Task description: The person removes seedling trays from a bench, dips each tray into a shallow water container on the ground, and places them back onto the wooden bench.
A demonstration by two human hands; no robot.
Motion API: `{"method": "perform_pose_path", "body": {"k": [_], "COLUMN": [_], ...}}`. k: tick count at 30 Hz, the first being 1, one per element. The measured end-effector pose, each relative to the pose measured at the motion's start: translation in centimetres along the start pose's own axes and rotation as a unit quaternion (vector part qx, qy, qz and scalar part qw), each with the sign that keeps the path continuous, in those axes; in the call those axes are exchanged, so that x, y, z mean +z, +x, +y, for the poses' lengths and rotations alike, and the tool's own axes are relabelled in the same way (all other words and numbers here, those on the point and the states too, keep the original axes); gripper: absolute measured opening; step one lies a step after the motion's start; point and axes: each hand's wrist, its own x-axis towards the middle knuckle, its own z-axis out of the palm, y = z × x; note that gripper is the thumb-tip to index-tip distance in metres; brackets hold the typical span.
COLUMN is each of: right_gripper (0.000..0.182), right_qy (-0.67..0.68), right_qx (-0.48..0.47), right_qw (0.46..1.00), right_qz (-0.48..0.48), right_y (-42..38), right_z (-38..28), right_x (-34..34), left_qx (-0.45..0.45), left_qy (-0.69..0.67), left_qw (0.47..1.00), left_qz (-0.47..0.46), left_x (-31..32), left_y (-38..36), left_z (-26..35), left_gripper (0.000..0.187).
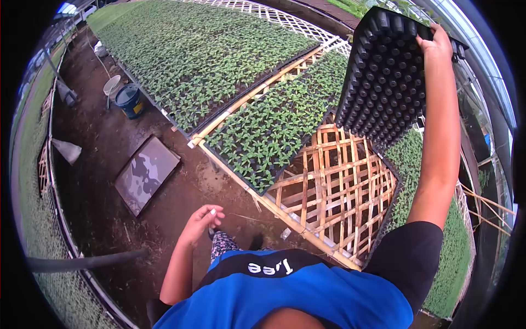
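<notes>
Our right hand (437, 45) alone grips the black tray (383, 82), left hand (201, 222) half-open; one-sided support could let the tray twist.

Right hand (436, 45) gripping, arm (442, 131) outstretched; left hand (200, 223) loosely curled.

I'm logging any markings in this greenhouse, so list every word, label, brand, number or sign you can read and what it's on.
"Lee": white letters, upside down in the view, on the chest of the blue and black shirt.
Unreadable: the yellow patch on the dark bucket, too small.
No text can be made out on the raised black tray.
</notes>
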Motion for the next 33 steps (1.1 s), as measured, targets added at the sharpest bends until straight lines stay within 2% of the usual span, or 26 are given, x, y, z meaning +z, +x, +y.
{"method": "perform_pose_path", "body": {"k": [2,4,7,9,11,13,16,18,20,24,29,31,32,33], "right_gripper": [0.029,0.024,0.018,0.015,0.016,0.016,0.016,0.016,0.016,0.017,0.018,0.019,0.014,0.01], "right_qy": [-0.002,0.041,0.128,0.179,0.208,0.206,0.188,0.171,0.15,0.09,-0.025,0.0,-0.016,-0.033], "right_qx": [-0.02,-0.001,0.08,0.154,0.221,0.247,0.274,0.297,0.325,0.377,0.422,0.539,0.532,0.526], "right_qw": [0.998,0.987,0.948,0.913,0.88,0.852,0.827,0.812,0.799,0.781,0.768,0.658,0.656,0.653], "right_qz": [-0.064,-0.156,-0.282,-0.333,-0.366,-0.413,-0.453,-0.472,-0.484,-0.489,-0.48,-0.526,-0.535,-0.543], "right_y": [-7.0,-12.0,-19.2,-24.1,-28.2,-32.3,-36.9,-40.2,-43.3,-49.2,-56.1,-54.6,-55.8,-57.0], "right_z": [-3.5,-6.8,-11.5,-13.4,-13.6,-12.3,-7.8,-3.8,0.5,8.8,21.6,32.9,37.6,42.2], "right_x": [4.6,7.5,11.0,12.8,15.0,16.6,18.7,20.1,21.7,25.1,29.5,30.8,31.6,31.9], "left_qx": [-0.026,-0.065,-0.129,-0.139,-0.095,0.042,0.259,0.348,0.381,0.341,0.235,0.184,0.136,0.112], "left_qy": [-0.04,-0.059,-0.116,-0.232,-0.332,-0.43,-0.563,-0.559,-0.52,-0.449,-0.377,-0.204,-0.227,-0.204], "left_qw": [0.998,0.992,0.971,0.939,0.913,0.868,0.762,0.738,0.759,0.825,0.859,0.844,0.828,0.82], "left_qz": [-0.037,-0.094,-0.164,-0.213,-0.219,-0.243,-0.187,-0.146,-0.091,0.046,0.254,0.461,0.495,0.523], "left_x": [-0.4,-0.8,-1.7,-3.6,-7.2,-13.5,-23.9,-30.6,-36.1,-43.4,-48.4,-51.9,-53.1,-54.8], "left_y": [1.9,4.6,7.5,8.6,7.7,6.3,0.1,-5.3,-10.9,-19.0,-19.9,-17.4,-16.2,-14.7], "left_z": [-1.2,-2.4,-3.6,-4.1,-2.6,-1.1,3.2,4.9,5.4,3.8,0.7,-2.1,-2.4,-3.7], "left_gripper": [0.024,0.023,0.029,0.035,0.04,0.047,0.043,0.043,0.043,0.044,0.041,0.042,0.053,0.05]}}
